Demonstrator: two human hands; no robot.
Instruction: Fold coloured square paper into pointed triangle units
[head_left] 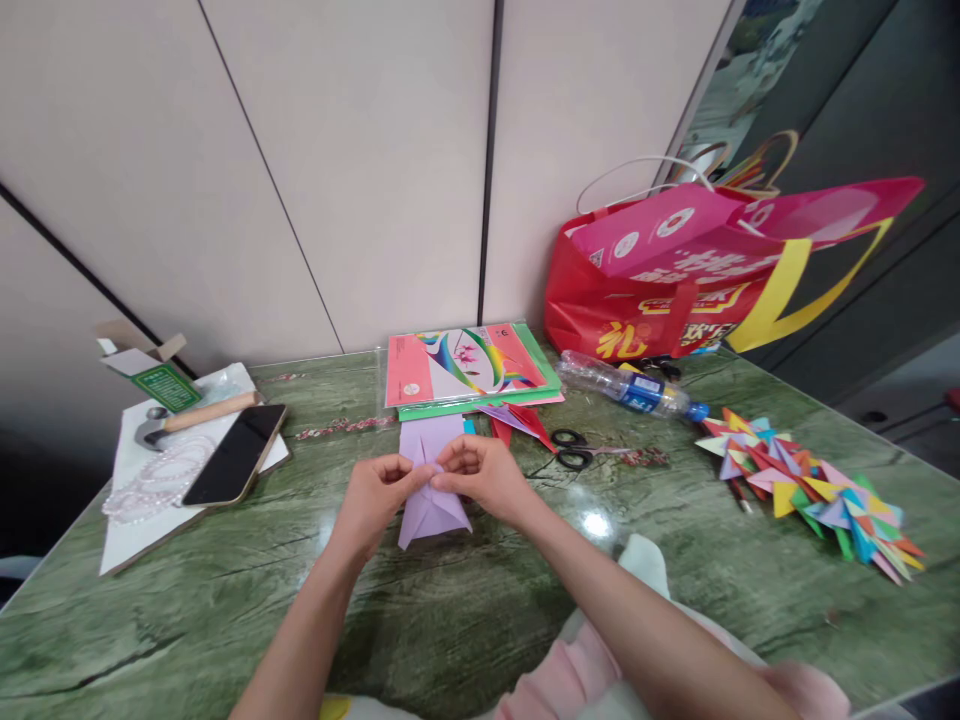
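A sheet of purple origami paper with several creases and partly folded lower corners lies on the green table before me. My left hand pinches it near the middle from the left, thumb and forefinger together. From the right, my right hand pinches the same spot, its fingertips almost touching the left ones. The fingers cover the centre of the paper. Just beyond its upper edge is a packet of coloured paper. Red and purple folded pieces lie to the right of the packet's front edge.
Black-handled scissors and a plastic bottle lie right of the paper. Farther right are colourful folded-paper stars. A red gift bag stands behind. To the left are a phone, a hammer, beads and a small box.
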